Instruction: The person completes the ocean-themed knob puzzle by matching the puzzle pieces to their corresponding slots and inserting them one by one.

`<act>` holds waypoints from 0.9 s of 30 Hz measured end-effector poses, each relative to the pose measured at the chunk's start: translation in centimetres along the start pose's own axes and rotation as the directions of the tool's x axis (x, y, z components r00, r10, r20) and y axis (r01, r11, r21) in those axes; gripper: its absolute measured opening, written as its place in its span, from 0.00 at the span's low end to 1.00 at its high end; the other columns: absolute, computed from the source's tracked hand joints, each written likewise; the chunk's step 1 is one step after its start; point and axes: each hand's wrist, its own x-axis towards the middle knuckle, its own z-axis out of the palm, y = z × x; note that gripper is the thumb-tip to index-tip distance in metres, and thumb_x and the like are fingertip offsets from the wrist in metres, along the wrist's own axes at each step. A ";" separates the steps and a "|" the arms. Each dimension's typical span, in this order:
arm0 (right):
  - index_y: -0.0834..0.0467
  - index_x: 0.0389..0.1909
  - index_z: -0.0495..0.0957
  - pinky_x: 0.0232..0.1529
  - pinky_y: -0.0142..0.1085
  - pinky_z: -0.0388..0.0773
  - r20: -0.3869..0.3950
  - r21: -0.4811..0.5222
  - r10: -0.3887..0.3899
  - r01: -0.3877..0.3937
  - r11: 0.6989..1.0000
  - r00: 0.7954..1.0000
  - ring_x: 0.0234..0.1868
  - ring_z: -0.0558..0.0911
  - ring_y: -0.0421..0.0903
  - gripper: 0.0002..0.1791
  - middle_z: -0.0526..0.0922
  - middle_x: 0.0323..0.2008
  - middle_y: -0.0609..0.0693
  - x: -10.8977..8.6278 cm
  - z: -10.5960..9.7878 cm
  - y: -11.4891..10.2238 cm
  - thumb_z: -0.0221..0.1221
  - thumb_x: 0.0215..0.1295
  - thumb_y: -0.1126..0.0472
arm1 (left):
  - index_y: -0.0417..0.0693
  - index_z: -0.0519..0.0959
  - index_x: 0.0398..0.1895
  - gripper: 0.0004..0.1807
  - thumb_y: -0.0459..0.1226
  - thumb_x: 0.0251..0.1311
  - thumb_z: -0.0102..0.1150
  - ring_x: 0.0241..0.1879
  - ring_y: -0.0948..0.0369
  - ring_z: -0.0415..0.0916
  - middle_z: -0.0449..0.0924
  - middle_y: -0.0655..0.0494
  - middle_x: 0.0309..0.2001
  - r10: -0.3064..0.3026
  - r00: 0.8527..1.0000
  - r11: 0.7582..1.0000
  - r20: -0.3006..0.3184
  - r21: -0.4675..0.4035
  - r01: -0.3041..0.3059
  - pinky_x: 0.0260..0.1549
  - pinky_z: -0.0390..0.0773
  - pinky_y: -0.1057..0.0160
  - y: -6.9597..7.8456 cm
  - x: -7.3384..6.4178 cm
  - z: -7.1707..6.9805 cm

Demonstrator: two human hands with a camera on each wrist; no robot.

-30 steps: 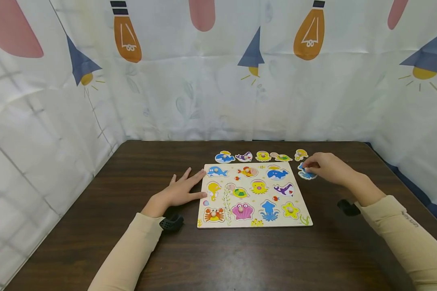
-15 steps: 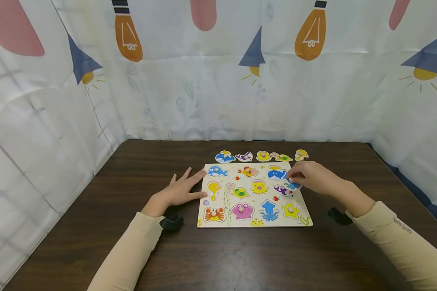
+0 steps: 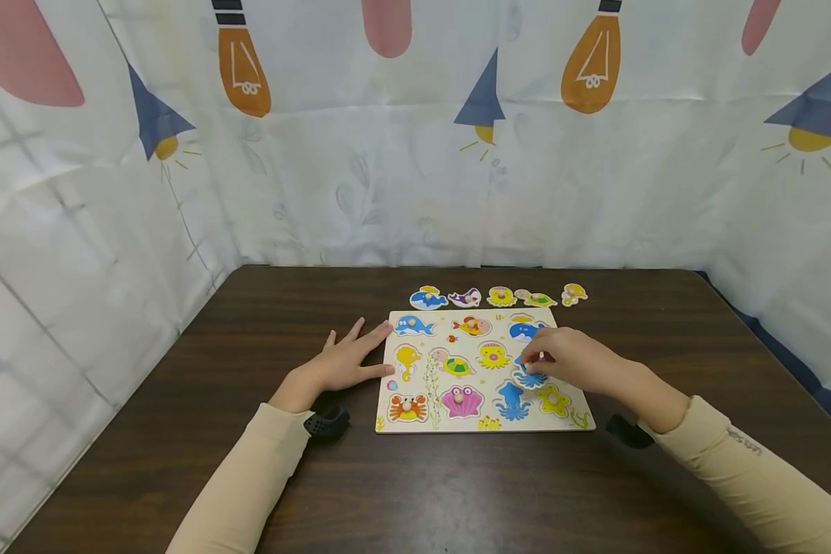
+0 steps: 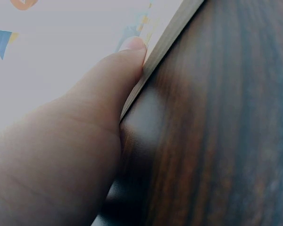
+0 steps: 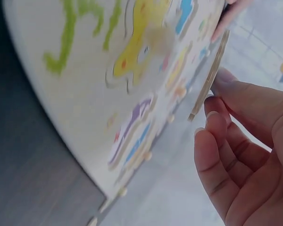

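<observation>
A cream wooden puzzle board [image 3: 450, 426] with sea-animal pictures lies on the table. My left hand [image 3: 339, 365] rests at its left edge with fingers spread; in the left wrist view the thumb [image 4: 132, 47] lies along the board's edge. My right hand [image 3: 585, 360] pinches a blue squid puzzle piece [image 3: 528, 378] over the right half of the board. Seen edge-on in the right wrist view, the wooden piece [image 5: 209, 77] is raised off the board. Just left of it is the blue squid picture [image 3: 511, 403]. A crab piece [image 3: 407, 408], shell piece [image 3: 461, 402] and starfish piece [image 3: 552, 400], all knobbed, sit along the near row.
Behind the board lie loose knobbed pieces: a blue whale [image 3: 428, 298], a purple whale [image 3: 465, 298], a yellow octopus [image 3: 502, 297], a turtle [image 3: 536, 298] and a yellow piece [image 3: 573, 294]. A patterned white curtain [image 3: 415, 192] hangs beyond the brown table [image 3: 415, 492].
My right hand has carried the squid piece from the table right of the board leftward and nearer, over the board. The left hand stays in place.
</observation>
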 end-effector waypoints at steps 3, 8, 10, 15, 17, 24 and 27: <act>0.55 0.40 0.89 0.36 0.32 0.79 0.016 0.009 -0.017 0.017 1.000 1.000 0.35 0.76 0.39 0.06 0.82 0.36 0.42 0.1 0.5 -0.4 0.71 0.63 0.66 | 0.59 0.45 0.85 0.50 0.65 0.68 0.55 0.81 0.44 0.28 0.45 0.56 0.82 -0.002 1.000 1.000 -0.002 -0.003 0.002 0.68 0.27 0.28 0.0 -0.1 0.1; 0.54 0.40 0.89 0.36 0.31 0.78 0.049 0.036 -0.035 0.034 0.999 0.998 0.33 0.75 0.38 0.07 0.82 0.35 0.39 0.0 1.2 -0.9 0.72 0.62 0.65 | 0.59 0.45 0.85 0.50 0.65 0.68 0.54 0.81 0.44 0.28 0.44 0.56 0.83 0.001 1.000 1.000 0.002 -0.002 -0.001 0.68 0.27 0.27 0.0 -0.1 0.1; 0.53 0.40 0.89 0.35 0.31 0.77 0.052 0.045 -0.044 0.042 0.998 0.998 0.33 0.74 0.37 0.07 0.81 0.33 0.38 0.0 1.4 -1.1 0.72 0.62 0.65 | 0.58 0.45 0.85 0.50 0.65 0.68 0.54 0.81 0.44 0.28 0.44 0.56 0.83 0.001 1.000 1.000 0.003 0.000 -0.001 0.68 0.27 0.27 0.0 -0.1 0.1; 0.52 0.39 0.89 0.34 0.31 0.76 0.064 0.049 -0.053 0.050 0.998 0.997 0.32 0.74 0.37 0.06 0.80 0.32 0.37 0.2 1.5 -1.3 0.72 0.62 0.64 | 0.58 0.45 0.85 0.50 0.64 0.68 0.55 0.81 0.44 0.29 0.45 0.55 0.82 -0.004 1.000 1.000 0.003 0.003 0.004 0.68 0.28 0.27 0.1 0.0 0.0; 0.52 0.39 0.89 0.35 0.31 0.77 0.075 0.054 -0.047 0.043 0.998 0.996 0.33 0.74 0.37 0.06 0.80 0.32 0.37 0.3 1.6 -1.4 0.72 0.62 0.63 | 0.58 0.45 0.85 0.50 0.64 0.68 0.55 0.81 0.44 0.29 0.45 0.55 0.82 -0.005 1.000 1.000 0.003 0.005 0.005 0.68 0.28 0.27 0.1 0.0 0.0; 0.52 0.39 0.90 0.36 0.31 0.77 0.097 0.048 -0.068 0.064 0.997 0.993 0.33 0.74 0.36 0.05 0.82 0.33 0.37 0.5 1.8 -1.7 0.72 0.62 0.61 | 0.59 0.45 0.85 0.50 0.65 0.68 0.54 0.81 0.44 0.28 0.44 0.56 0.83 -0.007 1.000 1.000 0.010 0.006 0.007 0.68 0.28 0.27 0.0 0.0 0.0; 0.52 0.39 0.90 0.36 0.31 0.77 0.096 0.041 -0.073 0.069 0.997 0.993 0.33 0.75 0.36 0.06 0.82 0.33 0.37 0.6 1.9 -1.8 0.73 0.62 0.61 | 0.59 0.44 0.85 0.50 0.65 0.68 0.54 0.81 0.45 0.28 0.44 0.56 0.83 -0.008 1.000 1.000 0.011 0.006 0.008 0.68 0.27 0.27 -0.1 0.1 0.0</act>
